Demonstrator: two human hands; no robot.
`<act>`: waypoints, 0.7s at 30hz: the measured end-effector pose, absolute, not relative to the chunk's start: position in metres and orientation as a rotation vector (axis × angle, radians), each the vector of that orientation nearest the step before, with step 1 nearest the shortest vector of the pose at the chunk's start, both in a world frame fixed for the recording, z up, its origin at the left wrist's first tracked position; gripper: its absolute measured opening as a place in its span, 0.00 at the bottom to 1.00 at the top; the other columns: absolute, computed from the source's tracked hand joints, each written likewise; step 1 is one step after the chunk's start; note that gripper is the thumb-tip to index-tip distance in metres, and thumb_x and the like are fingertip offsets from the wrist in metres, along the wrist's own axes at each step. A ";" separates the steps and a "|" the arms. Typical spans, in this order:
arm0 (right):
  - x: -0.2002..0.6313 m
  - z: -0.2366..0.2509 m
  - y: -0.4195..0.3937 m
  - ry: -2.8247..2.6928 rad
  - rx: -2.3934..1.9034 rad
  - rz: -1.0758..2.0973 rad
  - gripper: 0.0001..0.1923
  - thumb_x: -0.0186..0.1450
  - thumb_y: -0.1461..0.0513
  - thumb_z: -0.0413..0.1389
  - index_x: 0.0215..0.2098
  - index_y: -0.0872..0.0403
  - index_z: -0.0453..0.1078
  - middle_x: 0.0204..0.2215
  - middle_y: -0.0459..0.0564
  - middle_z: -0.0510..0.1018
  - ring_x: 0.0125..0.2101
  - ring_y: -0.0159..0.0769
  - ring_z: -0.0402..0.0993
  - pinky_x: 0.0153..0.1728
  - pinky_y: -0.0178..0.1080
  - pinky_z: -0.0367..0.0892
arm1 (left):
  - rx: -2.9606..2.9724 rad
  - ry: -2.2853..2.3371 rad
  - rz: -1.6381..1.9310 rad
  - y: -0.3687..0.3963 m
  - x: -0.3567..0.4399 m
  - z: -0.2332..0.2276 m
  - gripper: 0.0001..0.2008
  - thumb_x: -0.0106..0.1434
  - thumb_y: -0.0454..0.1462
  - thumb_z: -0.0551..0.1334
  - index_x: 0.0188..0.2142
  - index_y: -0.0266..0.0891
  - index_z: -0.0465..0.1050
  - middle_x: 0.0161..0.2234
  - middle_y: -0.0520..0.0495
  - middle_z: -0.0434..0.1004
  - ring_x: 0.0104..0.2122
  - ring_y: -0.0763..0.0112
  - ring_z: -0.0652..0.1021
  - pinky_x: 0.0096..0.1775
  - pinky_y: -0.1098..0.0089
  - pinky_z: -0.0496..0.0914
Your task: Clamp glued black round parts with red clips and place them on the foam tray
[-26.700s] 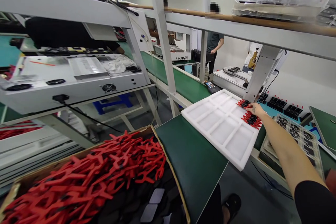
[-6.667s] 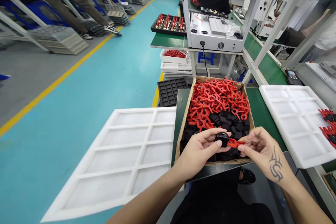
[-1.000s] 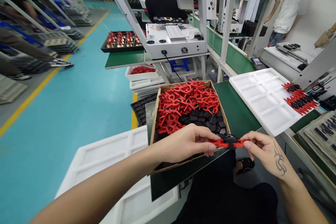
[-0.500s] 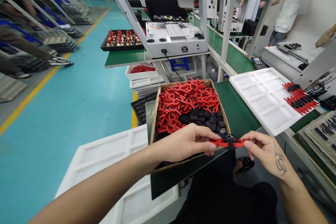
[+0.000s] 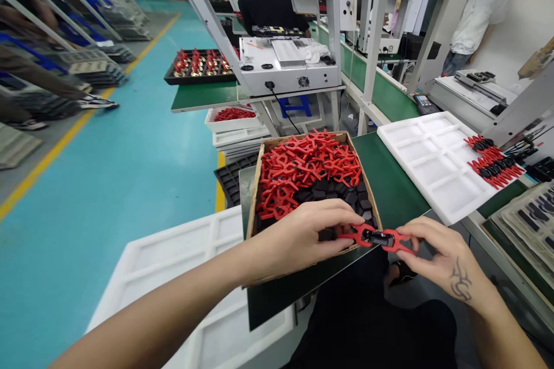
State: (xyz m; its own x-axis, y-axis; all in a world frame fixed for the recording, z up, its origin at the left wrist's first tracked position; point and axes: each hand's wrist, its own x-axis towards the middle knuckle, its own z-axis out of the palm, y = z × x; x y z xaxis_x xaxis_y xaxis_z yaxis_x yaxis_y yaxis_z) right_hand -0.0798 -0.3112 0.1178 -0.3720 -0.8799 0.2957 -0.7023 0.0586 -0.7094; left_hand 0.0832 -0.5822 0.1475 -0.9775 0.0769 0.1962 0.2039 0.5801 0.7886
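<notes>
A small black part clamped between two red clips (image 5: 377,237) is held in the air just over the near right corner of the cardboard box (image 5: 256,184), one clip jutting left and the other right so the whole reads as a red bar with a dark centre. The left hand (image 5: 298,236) pinches the left clip between thumb and fingertips, its other fingers curled down over the box rim; the right hand (image 5: 441,253) pinches the right clip's handles between thumb and forefinger. The step in hand looks like seating the second clip on the black piece, and it seems close to done, since both clips appear to be gripping. The next move would call for an even squeeze and a check that the jaws sit squarely on the piece. Inside the box lie loose red clips (image 5: 309,170) heaped at the far end and black square pieces (image 5: 341,196) nearer the hands. To the right, on the green bench (image 5: 389,184), a white foam tray (image 5: 433,161) carries a row of finished clipped parts (image 5: 493,162) at its far edge (another white tray (image 5: 182,265) sits low on the left). The black part's shape is hard to make out between the clips, and the left hand's fingers hide what lies under them in the box.
</notes>
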 end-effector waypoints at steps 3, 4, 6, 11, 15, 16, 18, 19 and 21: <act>-0.076 0.113 -0.307 2.239 -1.984 -1.159 0.21 0.72 0.69 0.61 0.61 0.49 0.73 0.47 0.54 0.84 0.42 0.43 0.83 0.46 0.46 0.79 | -0.449 -2.595 -0.983 -0.579 0.086 0.147 0.14 0.76 0.33 0.61 0.57 0.38 0.79 0.50 0.38 0.83 0.46 0.63 0.83 0.51 0.68 0.78; -0.075 0.112 -0.305 2.273 -2.090 -1.127 0.25 0.71 0.71 0.61 0.64 0.50 0.72 0.48 0.56 0.84 0.44 0.45 0.83 0.47 0.48 0.79 | -0.484 -2.577 -0.914 -0.578 0.087 0.146 0.15 0.76 0.32 0.60 0.58 0.38 0.78 0.50 0.38 0.83 0.46 0.63 0.84 0.52 0.68 0.78; -0.073 0.110 -0.301 2.317 -2.252 -1.079 0.30 0.70 0.73 0.62 0.68 0.51 0.69 0.47 0.57 0.85 0.42 0.47 0.83 0.45 0.50 0.80 | -0.509 -2.562 -0.837 -0.576 0.089 0.145 0.15 0.76 0.32 0.60 0.59 0.39 0.77 0.50 0.38 0.83 0.46 0.63 0.84 0.51 0.68 0.79; -0.070 0.114 -0.296 2.360 -2.369 -0.998 0.29 0.69 0.73 0.63 0.67 0.57 0.69 0.45 0.61 0.86 0.40 0.48 0.83 0.41 0.51 0.80 | -0.532 -2.565 -0.752 -0.576 0.087 0.142 0.16 0.76 0.31 0.60 0.60 0.40 0.76 0.50 0.38 0.84 0.47 0.63 0.85 0.52 0.68 0.80; -0.071 0.121 -0.297 2.424 -2.349 -0.945 0.24 0.70 0.71 0.62 0.63 0.56 0.71 0.43 0.60 0.86 0.38 0.47 0.83 0.40 0.49 0.79 | -0.484 -2.532 -0.703 -0.572 0.083 0.136 0.19 0.75 0.32 0.61 0.62 0.45 0.75 0.53 0.41 0.84 0.50 0.63 0.86 0.56 0.69 0.79; -0.073 0.122 -0.297 2.439 -2.340 -0.945 0.22 0.71 0.71 0.61 0.62 0.56 0.71 0.43 0.60 0.86 0.38 0.47 0.83 0.40 0.49 0.79 | -0.421 -2.535 -0.678 -0.571 0.082 0.133 0.20 0.75 0.33 0.61 0.64 0.46 0.74 0.55 0.42 0.84 0.51 0.63 0.86 0.57 0.68 0.79; -0.084 0.122 -0.295 2.474 -2.308 -0.984 0.20 0.72 0.70 0.61 0.61 0.56 0.72 0.43 0.59 0.86 0.39 0.45 0.83 0.41 0.47 0.79 | -0.272 -2.558 -0.624 -0.569 0.082 0.124 0.23 0.75 0.40 0.63 0.68 0.47 0.70 0.59 0.41 0.82 0.54 0.60 0.85 0.58 0.68 0.79; -0.093 0.121 -0.293 2.500 -2.272 -1.014 0.19 0.72 0.69 0.60 0.60 0.55 0.72 0.43 0.58 0.86 0.40 0.45 0.83 0.42 0.47 0.78 | -0.228 -2.561 -0.596 -0.569 0.082 0.118 0.24 0.75 0.44 0.63 0.68 0.47 0.70 0.60 0.41 0.81 0.54 0.58 0.86 0.57 0.67 0.79; -0.118 0.119 -0.284 2.604 -2.125 -1.070 0.16 0.72 0.68 0.60 0.57 0.53 0.74 0.42 0.56 0.86 0.40 0.43 0.83 0.44 0.46 0.78 | -0.208 -2.552 -0.539 -0.569 0.085 0.100 0.23 0.74 0.49 0.62 0.65 0.48 0.73 0.60 0.43 0.82 0.50 0.59 0.88 0.54 0.69 0.81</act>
State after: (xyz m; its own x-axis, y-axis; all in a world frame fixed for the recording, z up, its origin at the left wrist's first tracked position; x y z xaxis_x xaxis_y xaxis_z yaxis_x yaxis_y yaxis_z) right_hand -0.1180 -0.2842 0.1187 -0.2272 -0.7428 0.6297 -0.9710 0.1233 -0.2049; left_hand 0.0855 -0.5687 0.0999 -0.8535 0.0410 0.5195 0.2476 0.9091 0.3351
